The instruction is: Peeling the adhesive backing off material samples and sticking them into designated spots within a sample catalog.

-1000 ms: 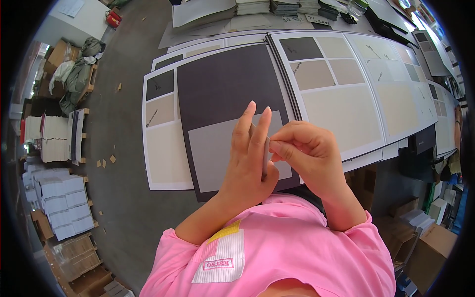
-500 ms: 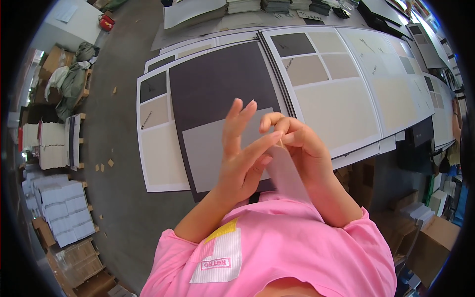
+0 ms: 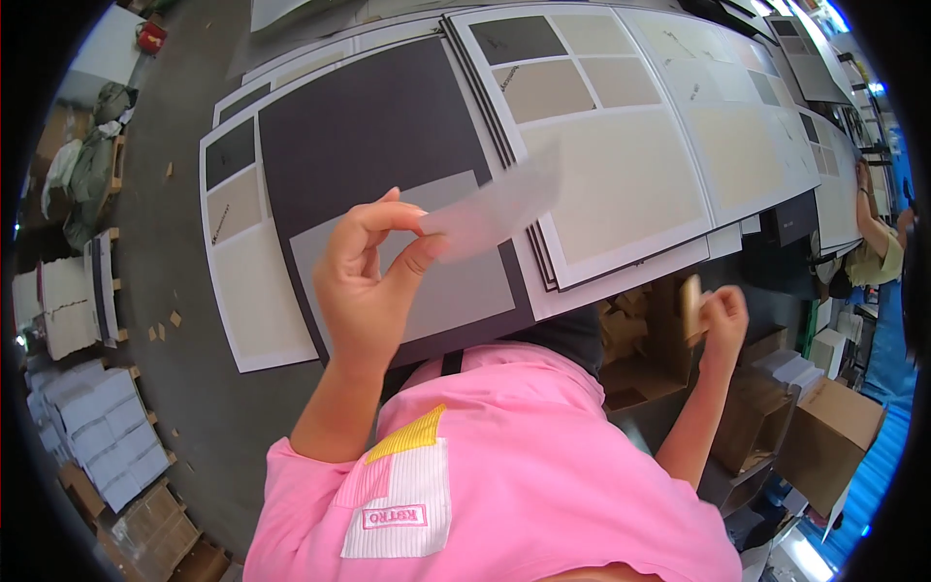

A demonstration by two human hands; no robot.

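Observation:
Between the thumb and fingertips of my left hand one end of a thin, pale, translucent strip is pinched. Its free end curves up to the right over the sample boards. Beneath lies a dark sheet with a grey rectangular panel on its near part. My right hand is off to the right, past the table's near edge, closed on a small tan piece blurred by motion. It is close to an open cardboard box that holds crumpled tan scraps.
Stacked sample boards with beige and dark swatches cover the table to the right. Another board shows under the dark sheet's left side. White paper stacks stand on pallets at left. A co-worker's arm shows at far right.
My hands have moved apart. The left has kept the pale strip, now stretched out to the right; the right has swung down to the right with a tan piece. The view has shifted.

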